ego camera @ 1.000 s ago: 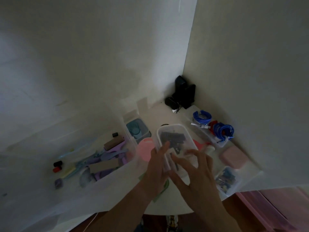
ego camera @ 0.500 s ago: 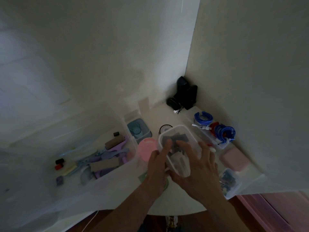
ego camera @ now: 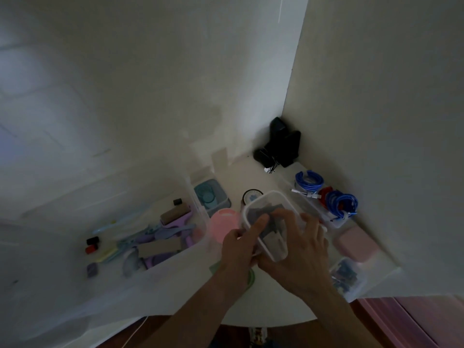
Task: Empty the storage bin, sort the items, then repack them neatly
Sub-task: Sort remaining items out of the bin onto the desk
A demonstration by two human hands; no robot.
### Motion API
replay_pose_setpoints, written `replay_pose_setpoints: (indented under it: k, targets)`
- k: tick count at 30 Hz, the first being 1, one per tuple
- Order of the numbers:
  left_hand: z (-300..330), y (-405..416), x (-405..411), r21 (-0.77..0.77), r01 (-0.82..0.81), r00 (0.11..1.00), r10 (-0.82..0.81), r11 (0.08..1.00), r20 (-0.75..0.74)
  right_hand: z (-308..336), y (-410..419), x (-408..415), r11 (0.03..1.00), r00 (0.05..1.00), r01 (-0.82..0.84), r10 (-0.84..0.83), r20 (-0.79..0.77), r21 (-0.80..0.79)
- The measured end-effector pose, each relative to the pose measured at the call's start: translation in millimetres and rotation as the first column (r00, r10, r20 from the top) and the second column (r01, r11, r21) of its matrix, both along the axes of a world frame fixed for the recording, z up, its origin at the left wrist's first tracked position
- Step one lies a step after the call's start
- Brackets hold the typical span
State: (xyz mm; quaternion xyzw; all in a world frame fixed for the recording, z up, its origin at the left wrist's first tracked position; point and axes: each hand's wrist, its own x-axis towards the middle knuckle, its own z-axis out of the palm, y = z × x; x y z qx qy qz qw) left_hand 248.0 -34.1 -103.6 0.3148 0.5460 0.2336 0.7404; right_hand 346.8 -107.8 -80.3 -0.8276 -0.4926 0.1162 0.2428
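While tilted, container (ego camera: 272,244) sits between fingers (ego camera: 258,223) (both hands).

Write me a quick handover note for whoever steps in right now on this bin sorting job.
Left hand grips the near left rim of the small clear container, forefinger inside. Right hand holds its right side.
Dark items sit inside it.
Sorted so far: blue cables in the clear tray, purple tools in the large bin.
Left: finish this container, then place the pink case and pink lid.
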Motion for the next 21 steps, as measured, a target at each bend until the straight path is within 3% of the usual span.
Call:
replay_pose_setpoints:
  k: [4, 9, 11, 13, 15, 17, 18, 19, 21]
  targets:
    - [14, 9, -16, -0.023, 0.16, 0.981, -0.156, 0.987, 0.117, 7, -2, 33, 0.953, 0.961, -0.274, 0.266, -0.076, -0.127]
    - [14, 10, -13, 0.045, 0.092, 0.993, -0.095, 0.995, 0.071, 23, 4, 47, 0.884, 0.928, -0.37, 0.369, -0.06, -0.284]
    - [15, 15, -11, 0.085, 0.047, 0.997, -0.052, 0.995, 0.059, 25, 7, 52, 0.917, 0.949, -0.308, 0.278, -0.145, -0.255]
    - [16, 24, -10, 0.099, -0.028, 0.998, 0.021, 0.995, 0.067, 26, 13, 61, 0.994, 0.937, -0.059, 0.023, -0.35, -0.092]
    - [19, 33, -8, 0.058, -0.107, 0.989, 0.1, 0.993, 0.107, 26, 22, 68, 0.976, 0.725, 0.184, -0.213, -0.655, -0.114]
    - [21, 50, -1, 0.033, -0.135, 0.979, 0.129, 0.99, 0.155, 23, 40, 76, 0.966, 0.434, 0.162, -0.254, -0.864, -0.203]
    - [21, 63, 3, 0.051, -0.133, 0.982, 0.124, 0.99, 0.141, 21, 52, 81, 0.97, 0.385, 0.15, -0.235, -0.893, -0.19]
    - [21, 78, 9, 0.102, -0.112, 0.992, 0.106, 0.989, 0.064, 18, 68, 88, 0.973, 0.392, 0.166, -0.213, -0.895, -0.159]
    - [18, 115, 19, 0.271, 0.028, 0.97, 0.04, 0.962, -0.241, 9, 110, 107, 0.97, 0.499, 0.224, -0.198, -0.844, -0.095]
